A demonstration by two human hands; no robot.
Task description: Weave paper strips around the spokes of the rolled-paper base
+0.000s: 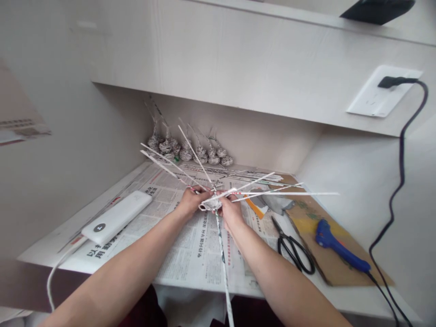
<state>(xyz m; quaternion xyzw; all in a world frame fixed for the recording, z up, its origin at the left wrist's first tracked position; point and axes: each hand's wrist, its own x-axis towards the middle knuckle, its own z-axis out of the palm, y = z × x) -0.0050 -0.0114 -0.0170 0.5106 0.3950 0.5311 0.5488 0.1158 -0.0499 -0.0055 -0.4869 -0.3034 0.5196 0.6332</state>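
Between my two hands is a small woven piece of rolled newspaper (213, 204), with several long paper sticks fanning out left, right and away from it. One long rolled strip (222, 254) hangs from it toward me, past the table's front edge. My left hand (195, 200) is closed on the left side of the weave, its fingers pinching near the paper sticks. On the right side my right hand (229, 204) grips the same piece, thumb on top. Some fingertips are hidden behind the paper.
Newspaper sheets (184, 254) cover the table. Several woven gourd shapes (186, 152) stand at the back, near loose paper sticks (238, 175). A white power bank (117, 215) lies left. Right are black scissors (296, 250), cardboard (335, 268) and a blue glue gun (340, 247) with its cord.
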